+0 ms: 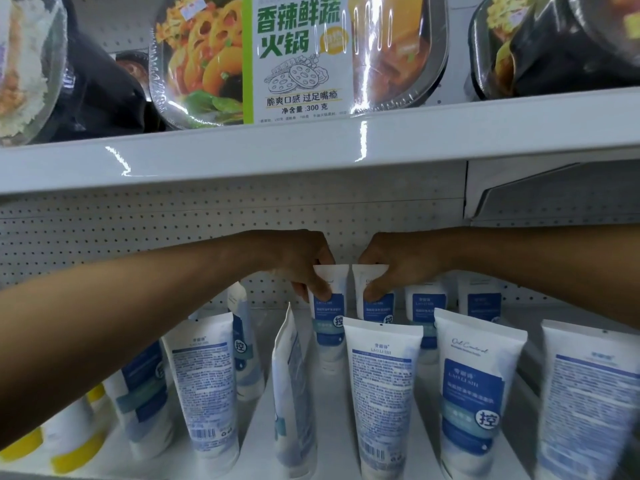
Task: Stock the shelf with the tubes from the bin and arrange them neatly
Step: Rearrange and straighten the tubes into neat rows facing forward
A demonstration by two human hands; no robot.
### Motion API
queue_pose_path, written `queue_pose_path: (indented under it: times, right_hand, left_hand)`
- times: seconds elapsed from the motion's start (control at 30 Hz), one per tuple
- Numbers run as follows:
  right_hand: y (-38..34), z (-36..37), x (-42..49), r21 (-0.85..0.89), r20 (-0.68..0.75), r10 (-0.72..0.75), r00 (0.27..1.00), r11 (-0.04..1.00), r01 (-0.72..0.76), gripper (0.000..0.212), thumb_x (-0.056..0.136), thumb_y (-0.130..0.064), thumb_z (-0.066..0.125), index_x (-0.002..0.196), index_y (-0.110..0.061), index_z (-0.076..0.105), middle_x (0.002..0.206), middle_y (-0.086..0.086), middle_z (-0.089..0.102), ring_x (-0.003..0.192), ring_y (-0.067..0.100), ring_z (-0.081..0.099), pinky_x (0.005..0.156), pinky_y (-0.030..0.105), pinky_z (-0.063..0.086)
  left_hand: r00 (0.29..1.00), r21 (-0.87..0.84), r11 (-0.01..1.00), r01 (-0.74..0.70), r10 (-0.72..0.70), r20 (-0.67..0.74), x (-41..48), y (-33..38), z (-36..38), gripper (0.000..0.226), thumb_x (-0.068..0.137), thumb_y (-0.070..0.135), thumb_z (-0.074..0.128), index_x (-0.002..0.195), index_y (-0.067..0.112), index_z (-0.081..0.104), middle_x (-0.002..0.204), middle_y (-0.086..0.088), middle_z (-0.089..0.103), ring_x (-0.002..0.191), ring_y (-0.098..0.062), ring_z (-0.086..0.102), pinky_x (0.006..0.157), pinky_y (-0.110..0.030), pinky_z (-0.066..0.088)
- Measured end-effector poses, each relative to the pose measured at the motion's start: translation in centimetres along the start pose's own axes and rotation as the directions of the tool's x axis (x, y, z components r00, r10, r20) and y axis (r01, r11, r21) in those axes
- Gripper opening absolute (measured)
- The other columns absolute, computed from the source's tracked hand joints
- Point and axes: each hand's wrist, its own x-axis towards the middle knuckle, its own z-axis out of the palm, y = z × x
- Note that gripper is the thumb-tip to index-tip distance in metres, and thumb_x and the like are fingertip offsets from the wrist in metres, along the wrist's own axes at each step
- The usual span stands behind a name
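Note:
Several white tubes with blue labels stand cap-down on the white shelf. My left hand pinches the top of one back-row tube. Just to its right, my right hand pinches the top of the neighbouring tube. Both held tubes stand upright side by side near the pegboard back wall. In the front row a tube shows its back text and another tube shows its blue front. One tube stands turned edge-on. The bin is out of view.
An upper shelf edge hangs close above my hands, carrying hot pot meal boxes. More tubes stand at the back right. Yellow-capped bottles sit at the front left. A gap of bare shelf lies between the front tubes.

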Motion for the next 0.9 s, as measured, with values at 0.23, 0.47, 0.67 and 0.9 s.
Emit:
queue_pose_path:
  times: [0.23,0.47,0.67,0.9]
  right_hand:
    - [0.1,0.0,0.3,0.010,0.015,-0.002,1.000,1.000,0.002,0.018,0.086,-0.035,0.069,0.072,-0.028,0.060,0.071,-0.015,0.063,0.068,0.007,0.059,0.062,0.020,0.044]
    - [0.1,-0.1,0.4,-0.007,0.044,0.002,0.999,1.000,-0.002,0.013,0.082,-0.031,0.074,0.082,-0.027,0.062,0.088,-0.009,0.068,0.082,0.012,0.065,0.067,0.021,0.051]
    - [0.0,-0.2,0.3,-0.036,0.042,0.009,0.999,0.999,-0.008,0.016,0.081,-0.034,0.075,0.084,-0.026,0.061,0.089,-0.008,0.068,0.083,0.012,0.065,0.067,0.020,0.050]
    - [-0.3,-1.1,-0.2,-0.070,0.042,0.013,0.999,0.998,-0.010,0.018,0.081,-0.036,0.075,0.082,-0.027,0.059,0.078,-0.015,0.064,0.064,-0.003,0.057,0.058,0.012,0.043]
  left_hand:
    - [1.000,0.022,1.000,-0.004,0.004,-0.024,0.1,-0.1,0.1,0.035,0.081,0.014,0.077,0.113,0.003,0.069,0.109,-0.009,0.072,0.077,-0.006,0.068,0.066,-0.016,0.058]
    - [1.000,0.022,1.000,0.000,0.001,-0.031,0.0,0.3,0.3,0.038,0.081,0.015,0.077,0.116,0.005,0.066,0.112,-0.009,0.070,0.088,-0.015,0.069,0.069,-0.019,0.059]
    - [1.000,0.048,0.999,-0.007,0.007,0.009,-0.2,0.8,0.1,0.041,0.078,0.014,0.079,0.116,0.005,0.067,0.111,-0.008,0.071,0.098,-0.020,0.069,0.077,-0.028,0.060]
    - [1.000,0.076,0.997,-0.019,0.018,0.024,-0.1,0.9,0.0,0.036,0.078,0.012,0.079,0.112,0.008,0.068,0.111,-0.007,0.072,0.098,-0.018,0.069,0.081,-0.029,0.059]
